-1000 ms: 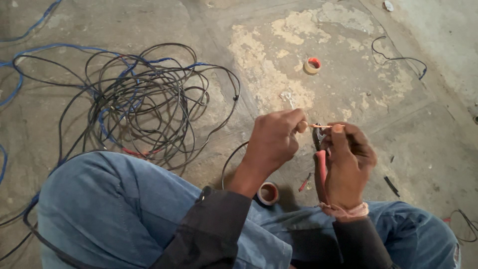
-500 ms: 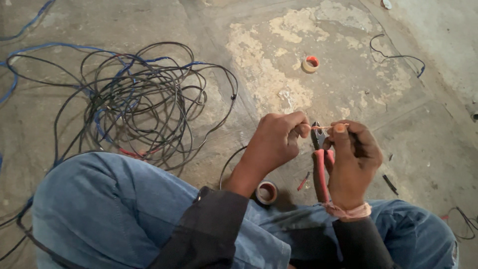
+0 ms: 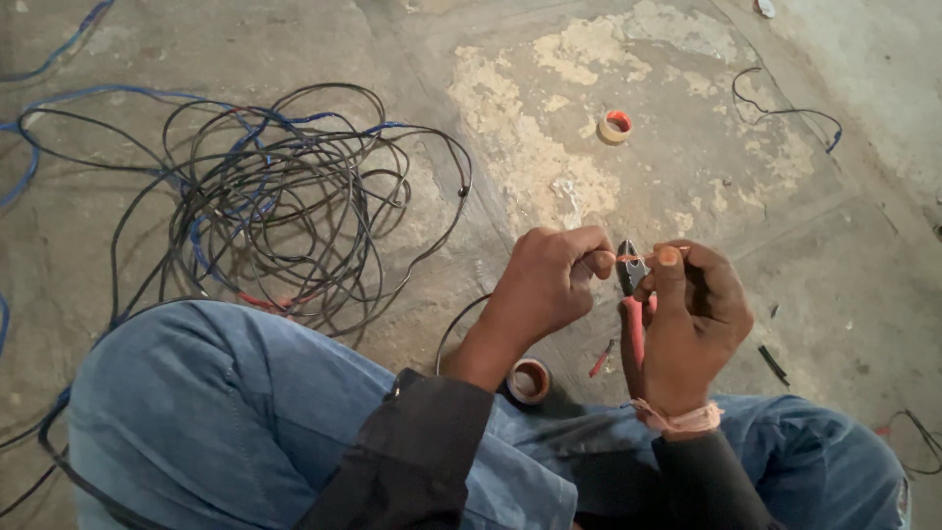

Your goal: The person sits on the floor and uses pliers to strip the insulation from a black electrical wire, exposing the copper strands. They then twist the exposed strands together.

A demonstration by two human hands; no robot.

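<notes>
Above the lap, both hands work one thin copper wire.
Left hand [image 3: 549, 285] fingers pinch the copper wire [image 3: 633, 258] taut so the right hand [image 3: 692, 324], clamped on red-handled pliers [image 3: 631, 294], can grip it; cable tangle [image 3: 275, 206] lies far left, tape roll [image 3: 530, 380] near the knee.

Left hand [image 3: 549, 285], right hand [image 3: 697, 324] pinch copper wire [image 3: 628, 258]; right holds pliers [image 3: 633, 294].

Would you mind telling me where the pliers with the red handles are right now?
In the head view, the red-handled pliers are right of centre, held upright in the right hand, beside the left hand.
</notes>
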